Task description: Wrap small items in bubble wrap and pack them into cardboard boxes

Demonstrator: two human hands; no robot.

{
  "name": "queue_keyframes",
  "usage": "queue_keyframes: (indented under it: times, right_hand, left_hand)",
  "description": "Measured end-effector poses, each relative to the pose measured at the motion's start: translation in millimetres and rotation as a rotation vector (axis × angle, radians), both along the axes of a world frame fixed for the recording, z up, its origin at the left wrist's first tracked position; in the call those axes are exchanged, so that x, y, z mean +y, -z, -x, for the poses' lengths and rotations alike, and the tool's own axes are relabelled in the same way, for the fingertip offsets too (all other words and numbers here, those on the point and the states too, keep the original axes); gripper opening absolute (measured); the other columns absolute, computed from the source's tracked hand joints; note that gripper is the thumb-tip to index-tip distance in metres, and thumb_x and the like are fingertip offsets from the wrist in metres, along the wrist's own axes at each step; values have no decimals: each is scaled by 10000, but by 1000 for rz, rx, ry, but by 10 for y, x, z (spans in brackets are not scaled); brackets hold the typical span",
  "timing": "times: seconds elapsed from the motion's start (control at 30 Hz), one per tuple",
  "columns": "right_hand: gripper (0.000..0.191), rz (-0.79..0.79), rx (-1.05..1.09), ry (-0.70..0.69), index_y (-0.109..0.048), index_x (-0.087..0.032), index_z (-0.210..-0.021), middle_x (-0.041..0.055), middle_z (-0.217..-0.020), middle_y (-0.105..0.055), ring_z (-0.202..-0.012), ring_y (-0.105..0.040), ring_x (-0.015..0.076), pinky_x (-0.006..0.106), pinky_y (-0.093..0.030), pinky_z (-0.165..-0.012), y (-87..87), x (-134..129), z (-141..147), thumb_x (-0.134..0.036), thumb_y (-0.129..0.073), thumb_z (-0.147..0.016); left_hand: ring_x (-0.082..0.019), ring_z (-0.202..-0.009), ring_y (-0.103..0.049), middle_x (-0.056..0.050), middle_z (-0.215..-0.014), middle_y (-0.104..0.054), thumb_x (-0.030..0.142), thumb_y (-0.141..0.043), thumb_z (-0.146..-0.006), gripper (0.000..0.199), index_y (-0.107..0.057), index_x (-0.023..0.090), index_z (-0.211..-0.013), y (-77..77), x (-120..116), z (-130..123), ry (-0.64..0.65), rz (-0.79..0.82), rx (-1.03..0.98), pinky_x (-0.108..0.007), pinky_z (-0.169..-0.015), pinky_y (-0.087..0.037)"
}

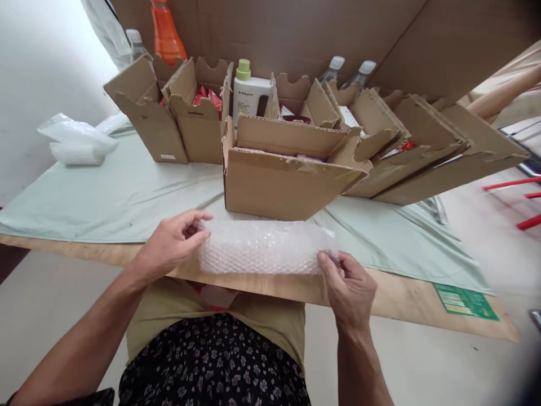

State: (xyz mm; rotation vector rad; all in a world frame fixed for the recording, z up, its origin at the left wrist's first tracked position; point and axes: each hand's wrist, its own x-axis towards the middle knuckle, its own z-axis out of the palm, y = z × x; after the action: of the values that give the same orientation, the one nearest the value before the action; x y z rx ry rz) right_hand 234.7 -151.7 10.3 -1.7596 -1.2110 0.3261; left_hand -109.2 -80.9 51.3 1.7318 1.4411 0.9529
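A long strip of clear bubble wrap [262, 248] stretches between my two hands, over the table's near edge. My left hand [169, 242] pinches its left end between thumb and fingers. At the right end, my right hand [349, 282] grips the lower corner, thumb on top. Just beyond the strip stands an open cardboard box [287, 183]; its contents are mostly hidden behind the front wall.
Several open cardboard boxes [203, 132] with small red packets stand along the back. Among them are a white bottle with a green cap [249, 96] and an orange bottle [166, 36]. More bubble wrap [78, 141] lies at the left. Another person's arm [507, 93] shows at right.
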Motion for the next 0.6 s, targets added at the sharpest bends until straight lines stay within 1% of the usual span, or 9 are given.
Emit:
queue_keyframes:
  times: [0.1, 0.17, 0.23, 0.27, 0.33, 0.4, 0.47, 0.53, 0.6]
  right_hand:
    - [377, 66, -260, -42, -723, -196, -828, 64, -775, -723, -747, -633, 222, 385, -488, -801, 164, 104, -48, -554, -616, -876]
    - [397, 89, -394, -47, -736, -185, -918, 89, -826, -734, -780, -638, 242, 418, -475, -833, 261, 122, -95, -548, -577, -895]
    - [412, 43, -465, -10, -732, -168, -1057, 106, -916, -747, -808, -648, 247, 433, -471, -851, 294, 80, -149, -521, -574, -916]
    - [407, 2, -481, 11, -721, -163, -1110, 112, -967, -752, -819, -656, 243, 435, -473, -861, 280, 45, -168, -500, -581, -929]
    - [354, -86, -501, 10, -706, -170, -1138, 119, -1047, -756, -869, -681, 246, 442, -483, -889, 203, -12, -165, -454, -597, -957]
    - [269, -154, -506, -73, -701, -195, -1135, 116, -1119, -759, -990, -700, 261, 453, -498, -947, 98, -3, -80, -394, -603, -982]
    - [213, -199, -499, -216, -696, -221, -1156, 104, -1208, -752, -1134, -689, 261, 458, -501, -1021, 20, 99, 87, -315, -577, -1007]
    - [249, -205, -506, -373, -692, -226, -1203, 100, -1314, -726, -1242, -655, 254, 461, -488, -1085, 7, 270, 291, -253, -517, -1028]
    - [327, -148, -556, -498, -687, -202, -1269, 116, -1412, -681, -1328, -610, 266, 467, -484, -1102, 61, 446, 471, -223, -458, -1036]
  left_hand:
    - [-191, -623, -622, -4, -697, -677, 290, -666, -806, 295, -777, 220, -1071, 220, 220, -136, -54, -75, 240, -311, -659, -528]
    - [-235, -722, -652, -35, -753, -691, 267, -660, -792, 319, -765, 204, -1087, 381, 276, -179, -98, -104, 336, -365, -755, -549]
    - [-288, -869, -677, -88, -878, -713, 293, -651, -816, 345, -753, 184, -1127, 482, 238, -174, -160, -185, 377, -427, -854, -556]
    - [-309, -929, -680, -113, -947, -718, 313, -634, -846, 353, -745, 173, -1151, 501, 189, -167, -184, -238, 389, -454, -885, -556]
    - [-326, -1009, -684, -145, -1061, -722, 327, -593, -912, 350, -731, 162, -1188, 483, 58, -187, -196, -358, 409, -485, -923, -560]
    - [-323, -1114, -680, -151, -1190, -719, 285, -572, -953, 327, -717, 175, -1225, 428, -71, -294, -113, -440, 399, -496, -994, -551]
    - [-324, -1280, -632, -152, -1362, -680, 225, -540, -982, 337, -696, 192, -1279, 387, -155, -489, 34, -477, 387, -511, -1090, -511]
    - [-336, -1433, -532, -165, -1505, -606, 203, -498, -1006, 381, -660, 179, -1351, 393, -174, -713, 193, -485, 421, -540, -1164, -454]
    - [-354, -1514, -446, -187, -1573, -550, 241, -476, -1029, 430, -609, 142, -1425, 449, -147, -891, 309, -447, 516, -578, -1207, -402]
